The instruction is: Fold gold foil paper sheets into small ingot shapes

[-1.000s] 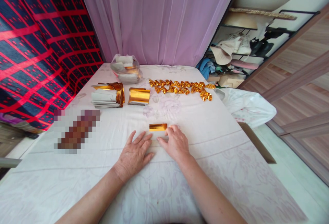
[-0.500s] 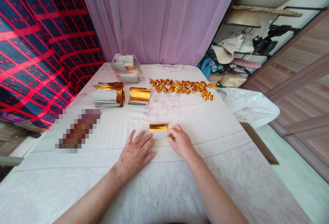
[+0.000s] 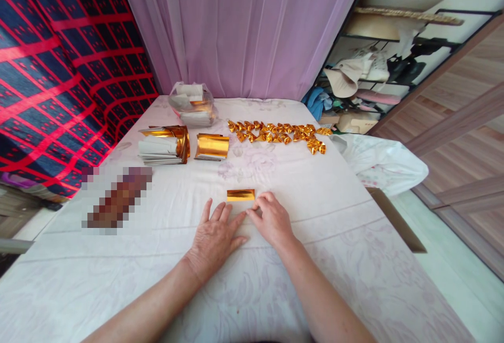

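A narrow folded strip of gold foil paper (image 3: 241,195) lies across the tablecloth in front of me. My right hand (image 3: 272,218) has curled fingers at the strip's right end and appears to pinch that edge; its thumb reaches left below the strip. My left hand (image 3: 218,231) rests flat on the cloth with spread fingers, just below the strip's left part. Its index fingertip comes close to my right thumb. Beyond the strip lie a small stack of gold foil paper (image 3: 212,146) and a larger stack (image 3: 164,146) with grey undersides showing.
Folded gold foil pieces (image 3: 279,132) form rows at the far right of the table (image 3: 189,301). A clear plastic bag (image 3: 192,104) of more paper stands at the back left. A blurred reddish item (image 3: 118,198) lies left. A white bag (image 3: 388,162) hangs beyond the right edge.
My left hand has slid right, bringing its index fingertip close to the right thumb. My right thumb has stretched left. The strip appears slightly further left, as does the whole table view.
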Available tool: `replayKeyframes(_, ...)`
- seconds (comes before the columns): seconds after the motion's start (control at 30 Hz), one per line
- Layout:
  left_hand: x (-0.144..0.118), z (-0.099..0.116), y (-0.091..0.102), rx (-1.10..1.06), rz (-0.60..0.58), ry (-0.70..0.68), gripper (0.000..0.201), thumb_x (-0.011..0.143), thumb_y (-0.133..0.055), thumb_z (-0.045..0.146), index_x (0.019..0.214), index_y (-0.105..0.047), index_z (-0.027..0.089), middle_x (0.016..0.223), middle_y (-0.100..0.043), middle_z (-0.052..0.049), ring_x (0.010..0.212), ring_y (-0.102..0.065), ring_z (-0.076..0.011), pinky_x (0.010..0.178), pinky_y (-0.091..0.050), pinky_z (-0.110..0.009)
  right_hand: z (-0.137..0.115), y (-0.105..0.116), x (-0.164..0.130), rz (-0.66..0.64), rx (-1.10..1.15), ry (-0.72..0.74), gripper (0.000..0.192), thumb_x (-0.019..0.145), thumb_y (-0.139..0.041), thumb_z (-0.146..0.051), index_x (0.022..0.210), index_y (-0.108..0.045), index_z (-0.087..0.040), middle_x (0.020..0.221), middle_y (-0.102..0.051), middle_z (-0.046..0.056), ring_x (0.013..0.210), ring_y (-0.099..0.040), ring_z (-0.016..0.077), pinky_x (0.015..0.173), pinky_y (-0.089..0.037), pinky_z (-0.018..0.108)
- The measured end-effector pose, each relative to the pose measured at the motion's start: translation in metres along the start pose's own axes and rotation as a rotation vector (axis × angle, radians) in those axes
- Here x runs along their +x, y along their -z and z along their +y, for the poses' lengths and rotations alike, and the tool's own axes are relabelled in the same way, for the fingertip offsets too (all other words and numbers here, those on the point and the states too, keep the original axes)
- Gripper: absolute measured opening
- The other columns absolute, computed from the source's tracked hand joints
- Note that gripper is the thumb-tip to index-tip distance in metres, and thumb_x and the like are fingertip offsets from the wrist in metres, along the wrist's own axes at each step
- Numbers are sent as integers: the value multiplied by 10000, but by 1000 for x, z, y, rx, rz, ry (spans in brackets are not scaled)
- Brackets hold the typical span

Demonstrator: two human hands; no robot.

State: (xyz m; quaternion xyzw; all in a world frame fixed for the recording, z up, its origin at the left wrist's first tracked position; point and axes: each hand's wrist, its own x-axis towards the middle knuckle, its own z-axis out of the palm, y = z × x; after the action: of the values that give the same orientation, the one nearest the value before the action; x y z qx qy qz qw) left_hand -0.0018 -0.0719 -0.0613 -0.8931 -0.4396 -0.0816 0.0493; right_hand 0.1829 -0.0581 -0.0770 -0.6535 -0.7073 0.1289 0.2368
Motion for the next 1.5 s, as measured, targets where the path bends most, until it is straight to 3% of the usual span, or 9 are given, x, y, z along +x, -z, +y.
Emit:
replayKeyframes(0.27, -12, -21, -8, -74, 38, -40, 412, 914, -533, 499, 1246, -625, 273, 1321, -620, -56, 1254, -521, -309, 1153, -170, -579, 13, 2, 4, -82, 201, -2, 148, 764, -616, -74, 772, -567, -213, 935, -557, 3, 716, -564, 109, 710, -465, 247)
replayKeyframes(0.53, -14, -42, -14, -202, 50, -85, 277, 936, -510, 404, 1119, -652, 251, 1318, -631, -11, 1281, -512, -252, 1192, -84, -509, 16, 0, 4, -88, 220, 4, 145, 765, -589, -68, 777, -571, -212, 945, -552, 5, 716, -559, 106, 691, -461, 236)
replayKeyframes(0.77, -11, -39, -9, -252, 64, -64, 196, 928, -520, 316, 1048, -655, 240, 1262, -666, -30, 1261, -535, -256, 1169, -150, -557, 16, -1, 3, -70, 204, 35, 140, 772, -586, -74, 766, -578, -214, 932, -564, 7, 722, -565, 114, 689, -459, 240)
replayKeyframes(0.93, -7, -39, -8, -318, 42, -18, 165, 901, -551, 289, 1027, -642, 233, 1233, -678, -43, 1235, -550, -264, 1142, -205, -584, 14, 0, 1, -15, 147, 68, 197, 806, -570, -124, 976, -583, -222, 989, -598, 29, 756, -576, 140, 745, -474, 276)
replayKeyframes(1.1, 4, -36, -9, -356, 56, 86, 183, 884, -561, 258, 1052, -618, 212, 1156, -684, -71, 1096, -619, -227, 1104, -311, -534, 9, 1, 0, -9, 67, 67, 259, 854, -584, -238, 1111, -573, -210, 1060, -613, 64, 787, -590, 163, 785, -481, 307)
replayKeyframes(1.27, 10, -35, -16, -334, 127, 114, 390, 861, -603, 274, 1234, -539, 180, 1219, -636, -114, 1126, -591, -250, 1077, -347, -526, 9, 1, 0, -13, 60, 59, 299, 845, -605, -250, 1140, -591, -206, 1075, -615, 61, 784, -597, 159, 786, -486, 305)
replayKeyframes(1.5, 8, -34, -14, -370, 86, 127, 263, 856, -605, 250, 1115, -577, 215, 1114, -682, -67, 1060, -620, -235, 1089, -327, -528, 15, 2, -1, -13, 163, 85, 235, 892, -553, -313, 1096, -622, -217, 1007, -631, 46, 742, -594, 141, 742, -491, 281)
